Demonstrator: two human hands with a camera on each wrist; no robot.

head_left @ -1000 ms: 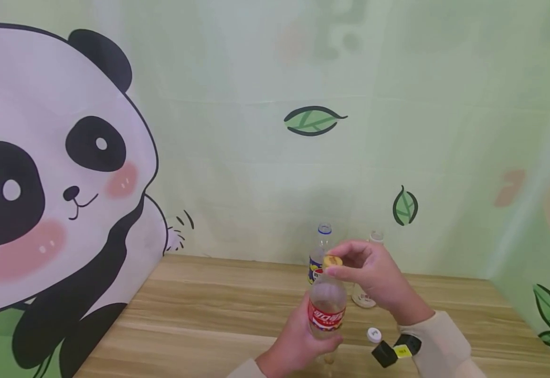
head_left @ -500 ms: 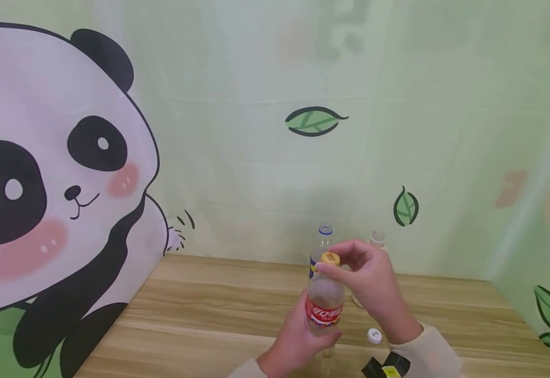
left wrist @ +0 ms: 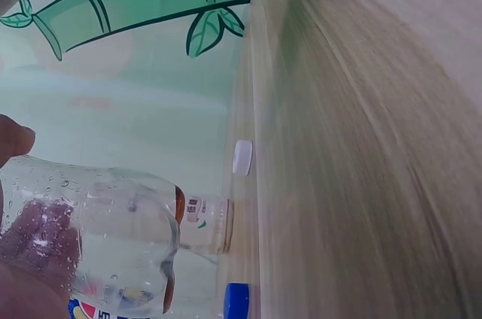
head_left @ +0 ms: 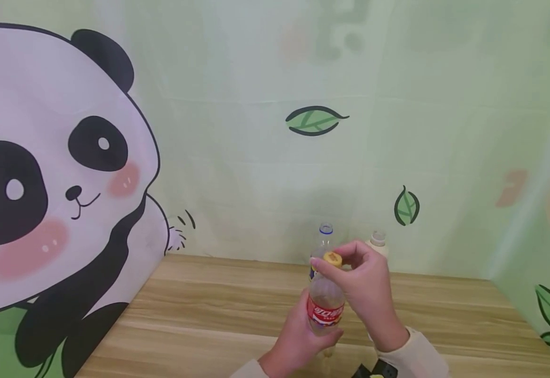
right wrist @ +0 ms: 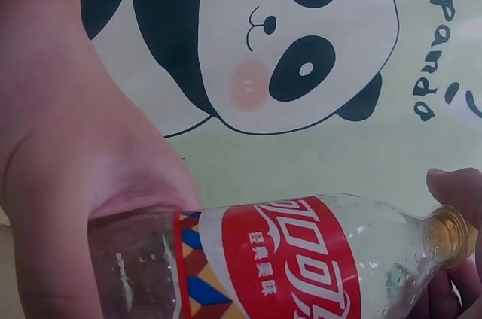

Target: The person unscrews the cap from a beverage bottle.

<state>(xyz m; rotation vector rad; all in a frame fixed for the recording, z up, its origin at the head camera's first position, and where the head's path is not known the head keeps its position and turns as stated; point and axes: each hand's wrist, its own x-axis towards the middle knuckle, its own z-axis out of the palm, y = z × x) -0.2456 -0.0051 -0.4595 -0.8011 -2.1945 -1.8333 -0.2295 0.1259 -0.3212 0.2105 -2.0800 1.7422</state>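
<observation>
My left hand (head_left: 296,333) holds a clear plastic bottle (head_left: 326,291) around its lower body, raised over the wooden table. The bottle has a red label (right wrist: 301,251) with white characters, and a little brown liquid shows at its base in the left wrist view. With thumb and fingers, my right hand (head_left: 367,289) pinches a yellow cap (head_left: 332,259) at the bottle's mouth. In the right wrist view the cap (right wrist: 452,236) sits on the neck, partly covered by those fingers.
Behind my hands stand an uncapped bottle with a blue neck ring (head_left: 326,229) and another clear bottle (head_left: 378,239), partly hidden by my right hand. A white cap (left wrist: 242,158) and a blue cap (left wrist: 236,301) lie on the table (head_left: 199,299). A panda-printed backdrop (head_left: 237,184) rises behind.
My right hand has turned around the cap, its wrist swinging left and its thumb reaching further across the bottle. The white cap has become hidden in the head view. My left hand stays nearly still.
</observation>
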